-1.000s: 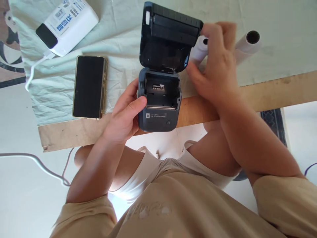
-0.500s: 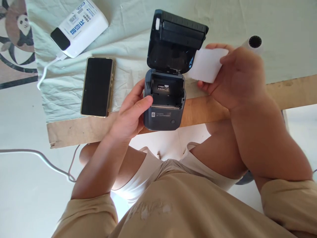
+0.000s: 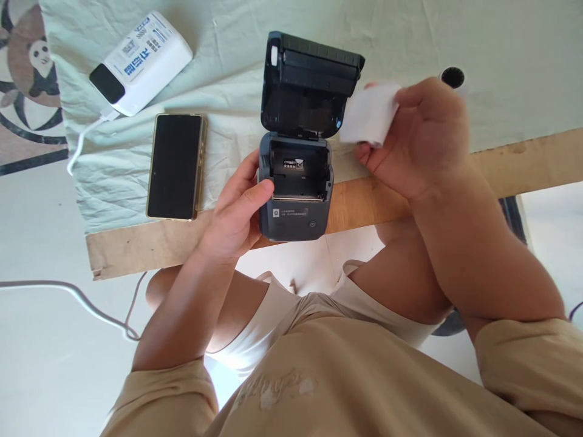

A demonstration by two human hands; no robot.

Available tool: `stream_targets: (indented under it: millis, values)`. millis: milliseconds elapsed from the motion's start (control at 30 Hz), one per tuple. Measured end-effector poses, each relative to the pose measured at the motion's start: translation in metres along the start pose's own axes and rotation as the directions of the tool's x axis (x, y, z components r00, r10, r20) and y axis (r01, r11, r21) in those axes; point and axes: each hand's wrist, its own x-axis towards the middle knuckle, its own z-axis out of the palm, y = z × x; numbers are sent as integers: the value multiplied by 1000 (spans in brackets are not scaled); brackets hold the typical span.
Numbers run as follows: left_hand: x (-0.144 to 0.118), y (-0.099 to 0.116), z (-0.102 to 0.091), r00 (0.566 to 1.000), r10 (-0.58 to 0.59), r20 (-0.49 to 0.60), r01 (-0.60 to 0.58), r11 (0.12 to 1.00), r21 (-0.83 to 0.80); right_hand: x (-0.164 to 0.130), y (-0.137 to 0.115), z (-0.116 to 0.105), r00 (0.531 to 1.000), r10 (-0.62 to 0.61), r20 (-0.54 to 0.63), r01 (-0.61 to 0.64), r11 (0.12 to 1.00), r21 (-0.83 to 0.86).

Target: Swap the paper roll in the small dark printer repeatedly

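Lifted clear of the pale green cloth (image 3: 478, 36), the white paper roll (image 3: 370, 114) had travelled from the spot beside the printer lid, where the right hand (image 3: 421, 142) had been closing over it a second before, up into the air just right of the dark grey compact thermal printer (image 3: 296, 182). That hand gripped the roll between thumb and fingers, its near end pointing toward the printer and its body slightly blurred. A second white paper roll with a dark hollow core (image 3: 453, 77) lay on the cloth just beyond the knuckles, untouched and half hidden by them. The left hand (image 3: 237, 212) had not shifted: it was wrapped around the printer's left side, thumb pressed on the front edge, steadying the body on the bare wooden table edge (image 3: 136, 246). The hinged lid (image 3: 312, 85) stood open and the paper bay beneath it held no roll, only a small label on its back wall. With the roll now in hand and the bay open, the printer looked ready for loading. Left of the printer lay a black smartphone with a gold frame (image 3: 175, 165), and beyond it a white power bank (image 3: 141, 62) trailing a white cable (image 3: 84, 136).
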Motion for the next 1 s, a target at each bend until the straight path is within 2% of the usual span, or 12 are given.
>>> stream_targets:
  millis: [100,200,367,567,800,867,900,933,1000]
  values:
    - [-2,1,1,1000,-24,-3,24,1000,-7,-1,0,4,998,-16,-65,15,1000,-19]
    - [-1,2,1,1000,-24,18,24,1000,-4,-15,-2,18,998,12,-59,-7,996,87]
    - [4,-1,-4,996,62,58,-65,996,53,-38,-8,37,995,54,-86,-35,977,212]
    - [7,-1,-8,993,85,81,-92,992,82,-34,-11,22,999,55,1,-54,991,125]
    - [8,-4,-9,990,105,91,-111,992,67,-12,4,4,990,25,139,-32,998,51]
    - [8,-4,-10,990,101,97,-108,992,68,-7,5,-3,980,-42,197,51,998,-36]
    - [8,-5,-11,990,99,101,-106,992,69,-7,5,-5,971,-105,215,130,986,-104]
    - [8,-5,-11,990,96,103,-104,992,71,-11,5,-5,956,-183,228,227,956,-185]
    - [8,-6,-13,991,90,99,-98,991,87,-28,3,-1,902,-342,265,421,835,-355]
